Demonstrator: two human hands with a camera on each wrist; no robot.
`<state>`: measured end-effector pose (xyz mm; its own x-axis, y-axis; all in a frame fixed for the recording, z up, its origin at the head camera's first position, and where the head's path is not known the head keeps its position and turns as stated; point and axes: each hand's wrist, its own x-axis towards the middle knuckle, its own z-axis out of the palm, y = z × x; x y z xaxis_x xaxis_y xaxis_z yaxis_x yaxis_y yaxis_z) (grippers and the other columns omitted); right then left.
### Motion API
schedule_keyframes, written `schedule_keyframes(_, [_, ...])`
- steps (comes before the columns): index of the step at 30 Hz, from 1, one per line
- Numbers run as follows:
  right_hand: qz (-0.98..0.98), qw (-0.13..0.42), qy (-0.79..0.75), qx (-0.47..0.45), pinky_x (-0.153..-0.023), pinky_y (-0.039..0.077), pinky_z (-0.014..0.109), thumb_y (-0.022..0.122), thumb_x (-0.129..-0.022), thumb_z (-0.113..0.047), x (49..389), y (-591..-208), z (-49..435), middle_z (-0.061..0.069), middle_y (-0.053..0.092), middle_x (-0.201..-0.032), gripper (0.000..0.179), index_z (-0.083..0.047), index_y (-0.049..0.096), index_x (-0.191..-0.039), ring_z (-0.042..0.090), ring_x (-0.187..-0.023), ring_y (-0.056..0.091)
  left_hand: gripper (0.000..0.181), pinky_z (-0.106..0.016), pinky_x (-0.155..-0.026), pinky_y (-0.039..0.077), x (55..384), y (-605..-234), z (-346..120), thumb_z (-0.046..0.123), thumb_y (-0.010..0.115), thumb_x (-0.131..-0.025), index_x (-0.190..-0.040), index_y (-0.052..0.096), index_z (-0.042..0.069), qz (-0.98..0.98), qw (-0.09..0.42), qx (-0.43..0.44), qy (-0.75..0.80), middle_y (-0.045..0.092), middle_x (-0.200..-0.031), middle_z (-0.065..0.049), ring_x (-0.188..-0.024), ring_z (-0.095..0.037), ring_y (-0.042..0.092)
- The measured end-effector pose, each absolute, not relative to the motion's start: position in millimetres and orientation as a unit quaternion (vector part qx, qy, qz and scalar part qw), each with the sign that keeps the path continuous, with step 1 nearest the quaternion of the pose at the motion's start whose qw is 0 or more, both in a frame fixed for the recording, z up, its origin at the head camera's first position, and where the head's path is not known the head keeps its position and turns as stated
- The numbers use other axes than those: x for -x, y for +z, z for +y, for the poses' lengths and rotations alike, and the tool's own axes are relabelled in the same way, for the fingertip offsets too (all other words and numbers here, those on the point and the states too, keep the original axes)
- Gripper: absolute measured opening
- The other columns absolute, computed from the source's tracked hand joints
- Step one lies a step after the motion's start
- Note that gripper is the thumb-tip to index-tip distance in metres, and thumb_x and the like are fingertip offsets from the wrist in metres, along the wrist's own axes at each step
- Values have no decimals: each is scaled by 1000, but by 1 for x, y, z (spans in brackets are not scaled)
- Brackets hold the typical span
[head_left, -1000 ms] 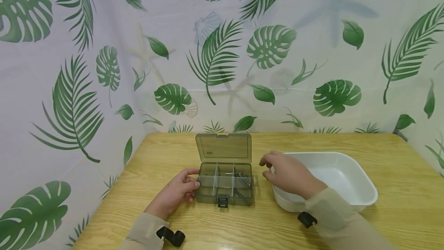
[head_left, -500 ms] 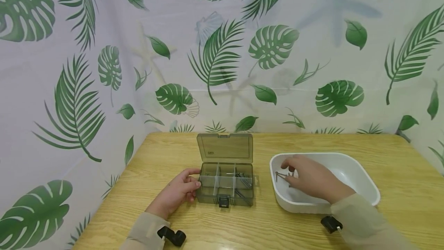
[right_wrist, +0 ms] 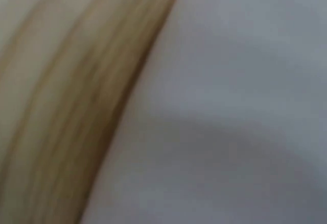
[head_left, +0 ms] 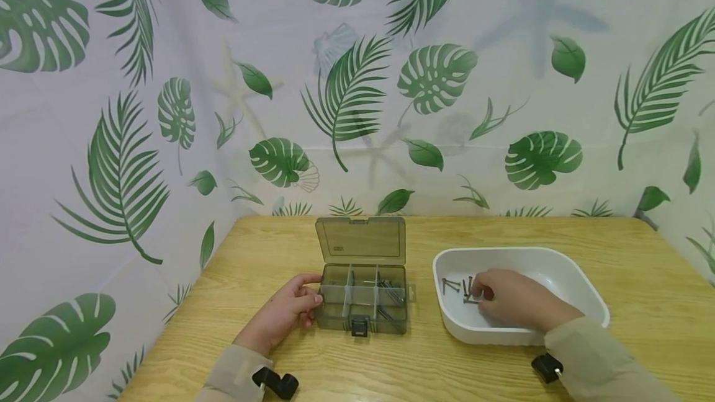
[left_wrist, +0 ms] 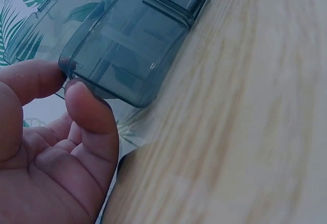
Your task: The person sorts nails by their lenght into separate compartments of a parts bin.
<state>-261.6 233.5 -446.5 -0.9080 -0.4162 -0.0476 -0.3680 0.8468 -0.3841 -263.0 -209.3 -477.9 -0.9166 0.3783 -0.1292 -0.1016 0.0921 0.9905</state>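
The left hand (head_left: 285, 309) pinches the near-left part of a translucent grey organizer box (head_left: 362, 295) between thumb and curled fingers, the box lying just right of them on the desk (head_left: 363, 368) — lid raised, dark metal pieces in its right-hand compartments. The right hand (head_left: 516, 298) dips into a white plastic basin (head_left: 475, 334), its fingers curled close together — whether they grip anything I cannot tell — with loose screws (head_left: 465, 289) just left of them.

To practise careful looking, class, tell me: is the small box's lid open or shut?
Open: the lid stands up along the back of the box, leaving the dividers inside uncovered.
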Motion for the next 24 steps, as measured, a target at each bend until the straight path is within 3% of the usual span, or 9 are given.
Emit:
schedule_keyframes(13, [959,102,-180,192,-67,42,34,73,-90,-17,259,-451,233,-9,57,-74,18,-20,62,-77,12,-70,49,55,-26,-58,48,262,-478,-209,6,57,-102,-151,35,-2,720,176,-98,664,53,-96,-7,-69,-15,48])
schedule_keyframes(21, [964,46,-177,192,-64,40,32,67,-86,-11,256,-450,233,-9,53,-69,17,-21,58,-76,11,-67,48,54,-27,-58,47,262,-477,-208,8,56,-103,-152,33,-1,718,181,-99,664,52,-95,-7,-68,-15,46])
schedule_keyframes(24, [963,32,-180,198,-65,42,33,67,-88,-9,256,-446,232,-9,55,-73,14,-21,63,-81,11,-70,49,55,-27,-58,47,262,-477,-209,8,56,-103,-152,33,-1,717,182,-98,666,52,-94,-6,-67,-15,46])
